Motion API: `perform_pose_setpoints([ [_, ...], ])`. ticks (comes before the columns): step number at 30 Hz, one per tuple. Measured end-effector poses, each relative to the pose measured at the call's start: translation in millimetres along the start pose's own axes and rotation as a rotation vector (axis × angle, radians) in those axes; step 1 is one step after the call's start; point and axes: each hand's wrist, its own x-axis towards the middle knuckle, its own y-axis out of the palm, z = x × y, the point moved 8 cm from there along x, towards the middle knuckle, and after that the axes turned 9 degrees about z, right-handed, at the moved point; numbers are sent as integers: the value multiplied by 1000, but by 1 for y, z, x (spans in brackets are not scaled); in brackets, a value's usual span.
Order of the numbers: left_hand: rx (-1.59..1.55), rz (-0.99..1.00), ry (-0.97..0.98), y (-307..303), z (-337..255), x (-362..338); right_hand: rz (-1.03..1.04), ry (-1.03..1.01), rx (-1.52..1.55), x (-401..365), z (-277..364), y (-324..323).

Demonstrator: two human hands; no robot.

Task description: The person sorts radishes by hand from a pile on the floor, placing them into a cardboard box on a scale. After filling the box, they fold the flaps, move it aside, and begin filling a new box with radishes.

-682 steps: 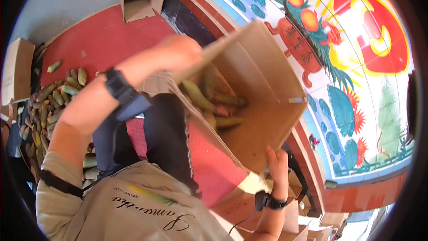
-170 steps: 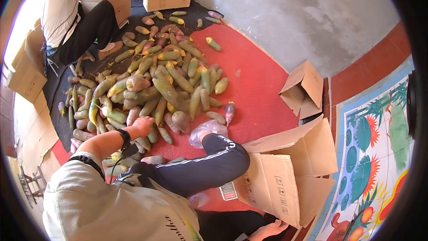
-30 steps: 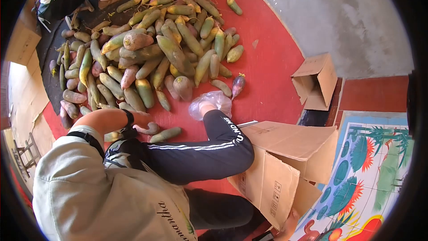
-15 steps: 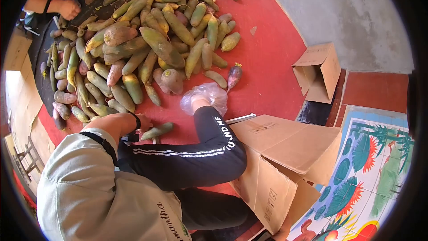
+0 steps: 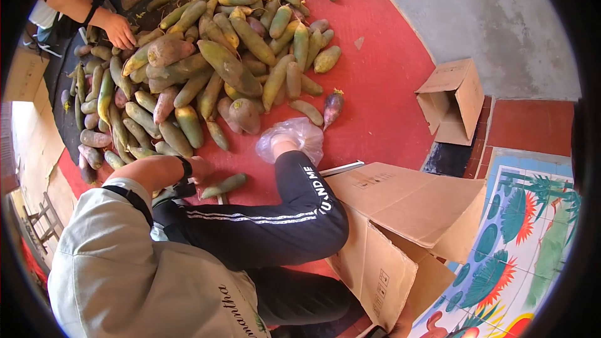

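Note:
My left hand (image 5: 200, 168), with a dark band at its wrist, is low by my raised knee. Right beside its fingers lies a green radish (image 5: 224, 186) on a red mat (image 5: 382, 87); part of a thin pale bar shows under it. The fingers are mostly hidden from view. Just beyond is a large heap of green and pinkish radishes (image 5: 228, 69). At the bottom right, a sliver of my right hand (image 5: 402, 325) shows against the lower edge of an open, tilted cardboard box (image 5: 375, 206). Its fingers are hidden by the flap.
Another person's hand (image 5: 119, 30) reaches to the far left of the heap. A clear plastic bag (image 5: 303, 141) covers my foot. A smaller open box (image 5: 451, 100) lies by the grey wall (image 5: 488, 19). Painted tiles (image 5: 501, 244) are at the right.
The other person's hand has moved right and down onto the radishes. My left hand has lifted slightly away from the green radish beside it. The box by my right hand has hardly moved.

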Motion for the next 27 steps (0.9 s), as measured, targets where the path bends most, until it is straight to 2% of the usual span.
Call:
perform_pose_setpoints([
  [2,-215,-201,-71,-12,22,-4,13,-16,-7,2,1,2],
  [3,-213,-202,-75,-13,27,-5,12,-31,-9,6,4,3],
  [5,-393,-430,-18,-36,37,-27,16,-69,-24,8,11,3],
  [7,-458,-429,15,-40,47,-27,9,-125,-48,4,25,-3],
  [11,-548,-566,32,-61,51,-62,-15,-233,-111,-14,77,4],
  [13,-579,-617,25,-68,53,-77,-84,-336,-248,-40,117,11],
  [15,-684,-747,105,-77,57,-96,-67,-302,-264,-54,122,5],
  [16,-682,-752,107,-80,56,-106,-196,-419,-499,-78,149,16],
  [17,-811,-832,188,-88,56,-123,-328,-531,-733,-100,172,30],
  [18,-939,-910,271,-97,55,-141,-334,-534,-730,-108,178,40],
  [19,-936,-916,275,-105,51,-156,-451,-662,-718,-125,190,45],
  [20,-1179,-926,377,-112,48,-172,-569,-789,-701,-145,201,53],
  [21,-1422,-926,482,-118,45,-187,-575,-794,-699,-155,207,66],
  [22,-1418,-935,487,-126,37,-204,-620,-838,-634,-169,214,77],
  [23,-1491,-912,707,-140,21,-224,-664,-883,-567,-185,222,90],
  [24,-1553,-880,932,-153,6,-245,-685,-856,-589,-196,231,108],
  [25,-1546,-889,940,-160,-6,-264,-693,-863,-584,-206,238,122],
  [27,-1549,-643,1200,-171,-52,-291,-521,-885,-667,-214,251,158],
])
